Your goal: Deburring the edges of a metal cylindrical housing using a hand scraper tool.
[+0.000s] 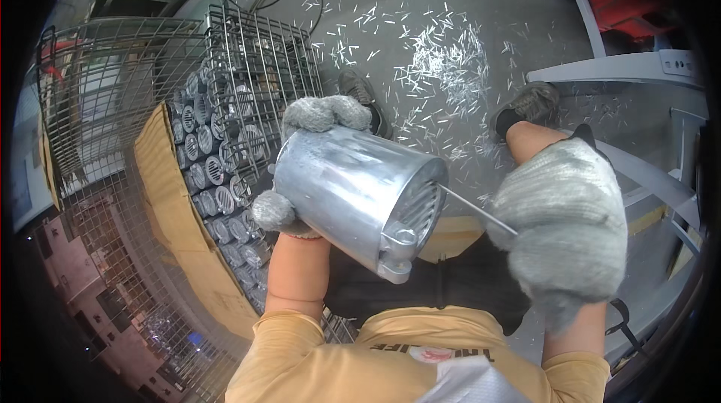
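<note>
Metal housing (pixel 345 189) sits clasped in the left hand (pixel 327 113), its slotted end (pixel 423 208) facing the right hand (pixel 565 226), clenched around a thin rod (pixel 479 209).

The gloved left hand (pixel 323 114) is wrapped in a wide grip, its bare forearm (pixel 298 271) rising from below. The gloved right hand (pixel 567 215) is curled tight, held apart from the left.

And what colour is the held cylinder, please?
The cylinder is silvery grey, clearest in the head view.
</note>
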Available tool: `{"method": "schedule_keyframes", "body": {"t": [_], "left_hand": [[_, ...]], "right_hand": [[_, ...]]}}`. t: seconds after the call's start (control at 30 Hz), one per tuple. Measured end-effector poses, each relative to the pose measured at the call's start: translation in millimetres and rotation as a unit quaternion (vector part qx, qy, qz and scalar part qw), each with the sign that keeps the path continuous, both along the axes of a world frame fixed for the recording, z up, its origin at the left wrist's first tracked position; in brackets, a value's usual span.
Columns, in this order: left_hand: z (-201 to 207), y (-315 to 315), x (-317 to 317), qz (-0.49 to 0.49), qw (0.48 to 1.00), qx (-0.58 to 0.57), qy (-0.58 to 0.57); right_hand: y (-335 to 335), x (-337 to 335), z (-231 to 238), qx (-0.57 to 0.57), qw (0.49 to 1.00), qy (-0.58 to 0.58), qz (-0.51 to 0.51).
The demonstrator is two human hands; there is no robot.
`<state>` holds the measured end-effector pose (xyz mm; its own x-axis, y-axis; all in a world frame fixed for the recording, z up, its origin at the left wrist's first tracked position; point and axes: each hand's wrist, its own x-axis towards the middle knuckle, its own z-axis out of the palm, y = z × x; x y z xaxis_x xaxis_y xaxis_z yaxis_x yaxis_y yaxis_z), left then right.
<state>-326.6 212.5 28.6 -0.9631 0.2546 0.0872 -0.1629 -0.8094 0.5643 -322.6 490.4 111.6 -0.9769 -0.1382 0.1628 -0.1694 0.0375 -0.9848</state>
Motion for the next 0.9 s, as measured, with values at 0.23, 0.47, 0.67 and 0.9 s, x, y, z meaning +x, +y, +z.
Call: {"method": "schedule_keyframes", "body": {"t": [0.23, 0.47, 0.67, 0.9], "left_hand": [[14, 12, -10, -0.050, 0.999, 0.018, 0.010], [10, 6, -10, -0.050, 0.996, 0.069, 0.022], [10, 14, -9, -0.030, 0.999, 0.041, 0.019], [13, 13, -9, -0.011, 1.000, -0.001, 0.005]], "right_hand": [[15, 22, 8, 0.092, 0.992, 0.072, 0.054], [17, 52, -6, -0.228, 0.942, -0.171, -0.175], [-9, 24, 34, -0.108, 0.990, -0.082, -0.028], [-7, 13, 26, -0.159, 0.984, -0.075, -0.042]]}}
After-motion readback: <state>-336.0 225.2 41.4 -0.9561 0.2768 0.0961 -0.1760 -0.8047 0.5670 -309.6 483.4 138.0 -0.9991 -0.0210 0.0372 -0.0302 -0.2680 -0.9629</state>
